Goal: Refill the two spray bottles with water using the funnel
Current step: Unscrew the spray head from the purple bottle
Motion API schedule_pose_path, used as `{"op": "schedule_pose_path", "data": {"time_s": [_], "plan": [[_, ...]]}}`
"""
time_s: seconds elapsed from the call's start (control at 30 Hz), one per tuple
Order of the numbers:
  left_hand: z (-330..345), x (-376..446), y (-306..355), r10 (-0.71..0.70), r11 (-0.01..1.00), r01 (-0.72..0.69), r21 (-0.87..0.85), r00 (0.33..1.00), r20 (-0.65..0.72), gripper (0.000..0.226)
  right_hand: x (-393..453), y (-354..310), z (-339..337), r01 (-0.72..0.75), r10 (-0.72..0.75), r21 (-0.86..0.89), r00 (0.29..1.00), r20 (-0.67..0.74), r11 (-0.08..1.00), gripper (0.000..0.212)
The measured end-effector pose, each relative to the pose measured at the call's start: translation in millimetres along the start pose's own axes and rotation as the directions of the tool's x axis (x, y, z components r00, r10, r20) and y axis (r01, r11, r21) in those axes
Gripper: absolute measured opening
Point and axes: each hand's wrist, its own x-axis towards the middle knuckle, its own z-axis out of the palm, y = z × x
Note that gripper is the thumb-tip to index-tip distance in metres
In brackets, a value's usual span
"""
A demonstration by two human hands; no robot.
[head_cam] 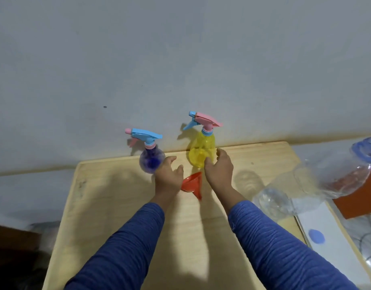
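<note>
On the wooden table [117, 206], against the wall, stand a purple spray bottle [151, 162] and a yellow spray bottle [201, 151] (contents unclear), the red funnel [191, 184] lying between the loosely spread, empty left hand [168, 174] and right hand [220, 170].

Capped purple bottle [151, 162], yellow bottle [201, 152], red funnel [191, 184]

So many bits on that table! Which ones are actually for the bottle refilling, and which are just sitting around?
For the job:
- purple spray bottle
- yellow spray bottle
- red funnel
- big clear water bottle, lying on its side, probably the water supply

Just lying about:
- blue cap on the white board
- orange box
</note>
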Motion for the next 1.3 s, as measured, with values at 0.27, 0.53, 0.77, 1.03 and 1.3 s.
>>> {"op": "schedule_pose_path", "data": {"time_s": [0.27, 0.53, 0.77, 1.03, 1.3], "plan": [[-50, 1, -35, 0.039, 0.995, -0.026, 0.100, 0.990, -0.135, 0.034, -39, -39, 45, 0.088, -0.087, -0.004, 0.992, 0.089, 0.996, 0.037], [-73, 38, -64, 0.071, 0.997, -0.070, 0.038, 0.997, -0.017, 0.057, -34, -58, 100, 0.089, -0.084, -0.010, 0.967, 0.242, 0.996, 0.052], [-66, 46, -73, 0.068, 0.997, -0.066, -0.043, 0.997, 0.032, 0.060, -36, -57, 119, 0.045, -0.071, 0.148, 0.981, 0.178, 0.988, 0.044], [-72, 20, -63, 0.055, 0.993, -0.057, -0.108, 0.998, -0.019, 0.058, -54, -63, 111, 0.041, -0.064, 0.230, 0.994, 0.093, 0.972, 0.033], [-77, -50, -29, 0.115, 0.979, -0.123, -0.162, 0.992, -0.059, 0.058, -95, -47, 55, 0.166, -0.189, 0.273, 0.980, 0.062, 0.947, 0.031]]}}
